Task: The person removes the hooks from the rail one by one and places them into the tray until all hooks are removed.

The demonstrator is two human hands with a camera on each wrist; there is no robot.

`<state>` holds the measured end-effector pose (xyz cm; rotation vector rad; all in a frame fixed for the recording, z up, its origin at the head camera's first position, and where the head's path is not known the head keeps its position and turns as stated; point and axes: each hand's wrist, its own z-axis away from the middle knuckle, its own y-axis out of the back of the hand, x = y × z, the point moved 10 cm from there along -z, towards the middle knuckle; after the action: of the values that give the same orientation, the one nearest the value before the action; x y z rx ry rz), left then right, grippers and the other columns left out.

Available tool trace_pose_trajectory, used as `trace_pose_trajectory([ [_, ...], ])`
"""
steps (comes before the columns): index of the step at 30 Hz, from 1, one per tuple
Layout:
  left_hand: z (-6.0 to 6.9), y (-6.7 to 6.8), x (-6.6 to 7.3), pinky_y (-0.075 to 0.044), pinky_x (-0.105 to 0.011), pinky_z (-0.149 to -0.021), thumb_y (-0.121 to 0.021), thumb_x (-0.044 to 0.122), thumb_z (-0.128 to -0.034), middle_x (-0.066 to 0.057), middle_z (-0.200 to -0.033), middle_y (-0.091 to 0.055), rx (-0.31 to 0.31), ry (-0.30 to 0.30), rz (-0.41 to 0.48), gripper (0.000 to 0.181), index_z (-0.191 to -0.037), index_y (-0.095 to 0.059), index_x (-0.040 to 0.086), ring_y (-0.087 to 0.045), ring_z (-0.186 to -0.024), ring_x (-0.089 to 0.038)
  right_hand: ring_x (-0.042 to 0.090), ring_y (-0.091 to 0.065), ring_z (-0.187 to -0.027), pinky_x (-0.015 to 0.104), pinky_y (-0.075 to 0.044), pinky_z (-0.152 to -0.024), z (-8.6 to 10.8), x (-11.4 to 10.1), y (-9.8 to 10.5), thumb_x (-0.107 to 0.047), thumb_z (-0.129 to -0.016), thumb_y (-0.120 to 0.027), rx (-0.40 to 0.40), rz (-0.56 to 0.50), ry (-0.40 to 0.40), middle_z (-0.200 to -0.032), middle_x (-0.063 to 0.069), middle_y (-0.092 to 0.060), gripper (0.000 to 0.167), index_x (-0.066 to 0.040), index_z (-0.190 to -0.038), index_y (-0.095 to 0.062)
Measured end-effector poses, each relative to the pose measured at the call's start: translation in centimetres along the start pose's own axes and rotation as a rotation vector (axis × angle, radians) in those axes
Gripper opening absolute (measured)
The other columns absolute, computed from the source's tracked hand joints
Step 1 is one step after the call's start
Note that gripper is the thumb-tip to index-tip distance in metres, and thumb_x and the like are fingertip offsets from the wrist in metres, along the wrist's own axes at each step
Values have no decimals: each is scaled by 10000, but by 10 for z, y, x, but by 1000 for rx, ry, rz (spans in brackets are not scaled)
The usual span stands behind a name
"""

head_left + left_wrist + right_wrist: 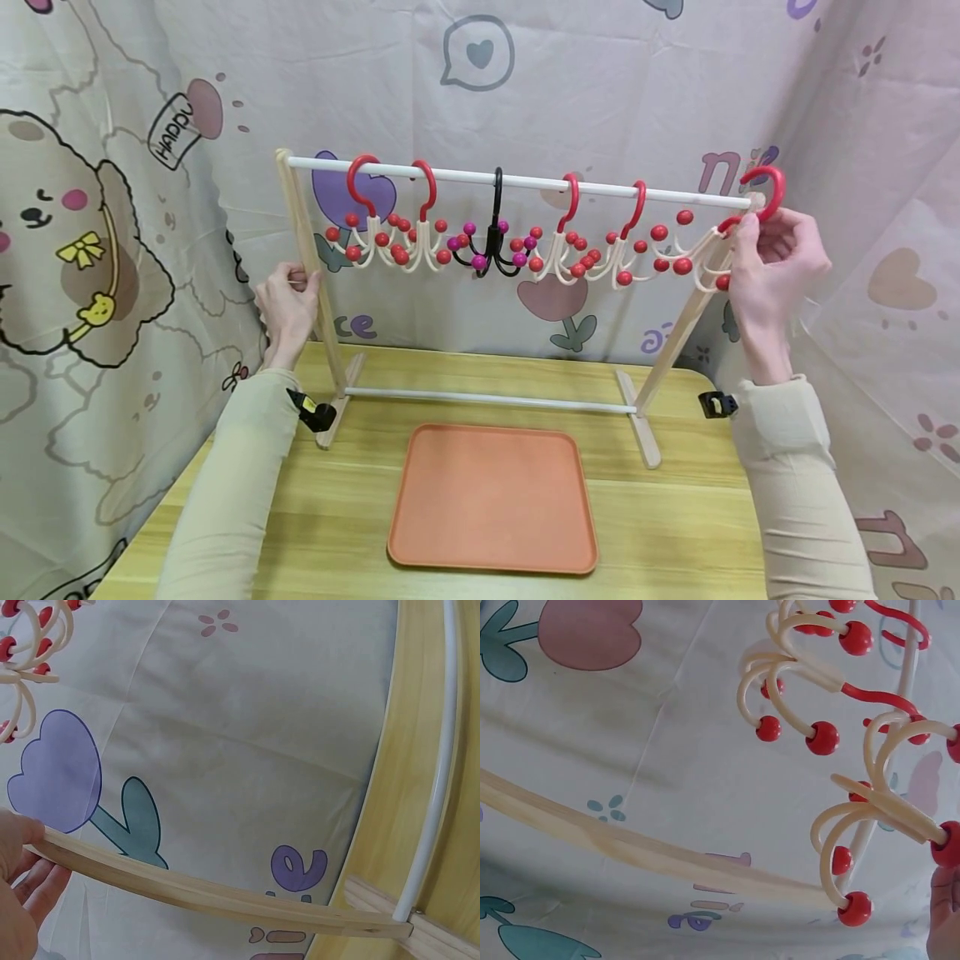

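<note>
My left hand [288, 304] grips the left wooden post [330, 333] of a hanging rack, and the left wrist view has its thumb and fingers around that wood. At the rail's right end, my right hand [776, 271] pinches a multi-arm claw hook [705, 250] by its red neck; it is tilted, its cream arms and red balls pointing left. Its red hook end [772, 187] shows above the fingers. On the white rail [457, 176] hang several similar red-hooked claw hooks [423, 233] and a black one [492, 242] with magenta balls.
An orange tray [492, 500] lies on the wooden table [675, 533] in front of the rack. A lower white bar [487, 400] joins the rack's feet [641, 425]. Behind stands a printed curtain [480, 100].
</note>
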<state>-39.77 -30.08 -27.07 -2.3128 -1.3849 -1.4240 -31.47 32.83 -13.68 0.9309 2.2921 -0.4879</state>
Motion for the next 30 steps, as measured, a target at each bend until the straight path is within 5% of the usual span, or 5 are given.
trace_pose_trajectory([
  [9,0,-1,1,-435,-272,-821,-666,169,-960,-206,-1073,-757,4,-12,-1,267,-1122,-691,-42,-538,-778,-45,22,-595,-709,156,-502,-715,24,17,25,-116,-928,-648,58,-65,-36,-841,-121,-664,157,-54,-1058,-713],
  [15,0,-3,0,-404,-207,-790,-665,161,-960,-205,-1089,-753,-3,-13,2,267,-1133,-687,-41,-574,-807,-86,-5,-579,-675,127,-481,-659,54,38,29,-66,-914,-651,16,-63,-52,-796,-141,-637,120,-57,-1017,-711],
  [22,0,-1,-1,-359,-123,-738,-666,172,-959,-191,-1092,-757,2,-5,2,268,-1131,-691,-32,-532,-780,-18,-38,-581,-621,91,-475,-593,100,60,12,25,-870,-672,-113,-122,3,-768,-187,-658,122,91,-972,-683],
  [30,1,0,-2,-353,-95,-706,-664,185,-960,-186,-1093,-756,6,17,6,275,-1134,-692,-26,-473,-738,75,-57,-600,-654,89,-506,-630,168,87,-30,135,-842,-674,-338,-196,-102,-763,-181,-633,139,179,-967,-630],
])
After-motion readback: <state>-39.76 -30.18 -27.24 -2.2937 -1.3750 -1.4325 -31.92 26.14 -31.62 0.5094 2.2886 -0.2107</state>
